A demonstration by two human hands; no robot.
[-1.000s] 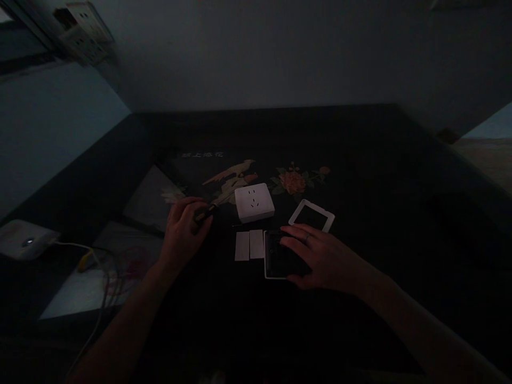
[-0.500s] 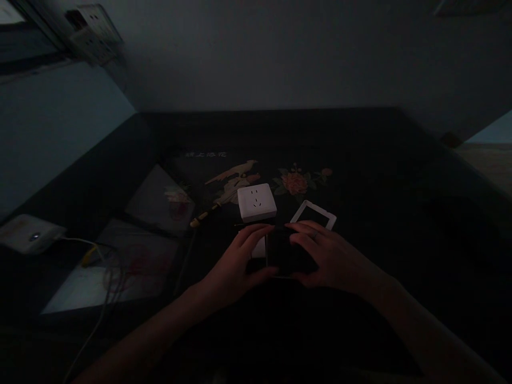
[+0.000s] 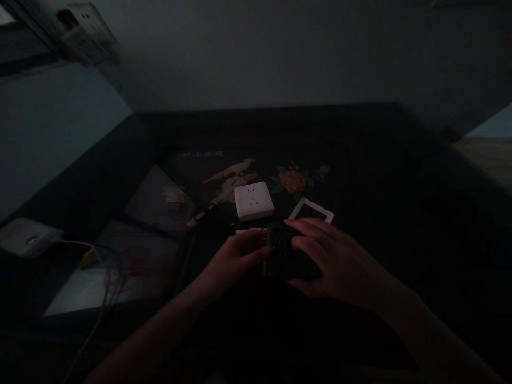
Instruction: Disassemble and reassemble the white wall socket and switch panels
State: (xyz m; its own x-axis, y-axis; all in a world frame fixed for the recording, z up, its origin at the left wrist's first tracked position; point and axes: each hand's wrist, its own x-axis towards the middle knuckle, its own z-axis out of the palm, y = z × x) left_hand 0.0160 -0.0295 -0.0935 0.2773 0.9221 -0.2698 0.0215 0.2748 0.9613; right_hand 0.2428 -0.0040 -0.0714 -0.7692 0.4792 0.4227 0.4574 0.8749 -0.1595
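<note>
My right hand is closed around a dark, squarish block with raised details on its face. Poor light hides what kind of part it is. My left hand pinches at the block's left edge, its fingertips partly hidden there. Just behind those fingers lies a flat white piece, mostly covered. A white wall socket with its box sits on the table beyond my hands. Past my right fingers rests a white square frame, its near side covered by that hand.
The dark table bears a printed bird and flower. At the left stands a white device with a white cable. Wall sockets are mounted at the upper left. A thin dark rod lies near the white socket.
The dark block has tilted up, so its detailed face shows. My left hand has shifted from the near and far edges to the block's left side. The right hand keeps its hold.
</note>
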